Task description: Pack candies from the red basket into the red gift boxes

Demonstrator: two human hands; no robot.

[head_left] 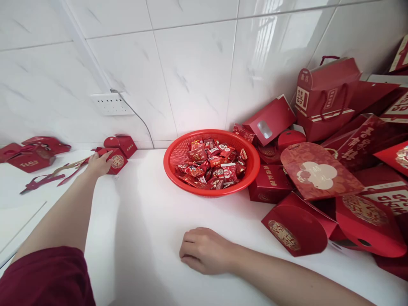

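Observation:
On the far left of the white tabletop, my left hand [100, 164] is closed at the near left side of a small red gift box [117, 163] with a gold round emblem. Its fingertips are partly hidden against the box and a red ribbon. My right hand [205, 250] rests on the tabletop in a loose fist, with nothing seen in it. Beyond it stands a round red plastic basket [170, 170] holding many red-wrapped candies [219, 161].
Red gift boxes and bags [318, 170] are heaped on the right. Red boxes [33, 158] lie at the far left, near loose ribbons [47, 178]. A tiled wall [197, 72] rises behind, with a socket strip [113, 104] and a grey cable [140, 119].

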